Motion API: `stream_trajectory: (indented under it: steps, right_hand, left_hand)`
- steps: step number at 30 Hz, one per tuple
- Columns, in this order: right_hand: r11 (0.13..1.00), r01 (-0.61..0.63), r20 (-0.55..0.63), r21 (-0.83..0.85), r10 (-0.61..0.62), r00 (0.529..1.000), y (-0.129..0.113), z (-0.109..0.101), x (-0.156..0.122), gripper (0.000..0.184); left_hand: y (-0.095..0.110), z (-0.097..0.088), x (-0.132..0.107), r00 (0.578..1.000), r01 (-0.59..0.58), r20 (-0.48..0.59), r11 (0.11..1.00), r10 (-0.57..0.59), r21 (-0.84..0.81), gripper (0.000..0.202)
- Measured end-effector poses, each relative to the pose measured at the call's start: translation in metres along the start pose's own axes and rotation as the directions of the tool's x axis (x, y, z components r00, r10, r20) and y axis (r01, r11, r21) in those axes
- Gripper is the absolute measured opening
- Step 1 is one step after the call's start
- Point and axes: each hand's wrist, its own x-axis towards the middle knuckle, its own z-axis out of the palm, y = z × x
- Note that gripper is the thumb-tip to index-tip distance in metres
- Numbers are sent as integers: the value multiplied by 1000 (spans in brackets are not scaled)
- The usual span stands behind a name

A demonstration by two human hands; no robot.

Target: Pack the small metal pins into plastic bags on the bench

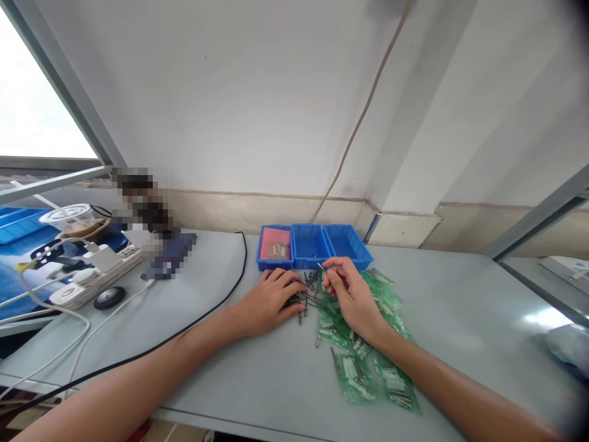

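My left hand [275, 301] lies palm down on the grey table, fingers spread and bent over a loose pile of metal screws [313, 279]. Part of the pile is hidden beneath it. Between thumb and forefinger, my right hand [350, 291] pinches one thin screw [321, 266], held just in front of the blue bins. Under and around the right hand lie several green plastic bags [354, 376] with screws and white plugs inside. A blue bin [262, 265] with pink packets [275, 242] stands beyond my left hand.
A middle blue bin [310, 239] and a right blue bin [345, 242] stand beside it. On the left, a black cable [202, 324] crosses the table. A power strip [73, 291], a round black object [109, 298] and a lidded cup [69, 215] are there too.
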Motion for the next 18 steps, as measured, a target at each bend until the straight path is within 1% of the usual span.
stream_trajectory:
  steps: [4, 9, 15, 18]
  right_hand:
    - [1000, 15, -16, -26, -16, 1000, 0, 0, 0, 25]
    - [996, -8, -42, -84, 4, 999, -4, 0, 0, 24]
    - [992, 33, -31, -123, -37, 999, -6, 0, 0, 12]
    - [985, 53, -18, -164, -57, 998, -6, -1, 0, 11]
  left_hand:
    - [0, 0, 0, 1000, -1, 1, 1000, 1, 4, 30]
    - [0, 0, 0, 1000, -6, 3, 1000, 6, 2, 30]
    - [0, 0, -1, 1000, -2, 5, 1000, 2, 2, 31]
    - [0, 0, -1, 1000, -3, 1, 1000, 3, 2, 31]
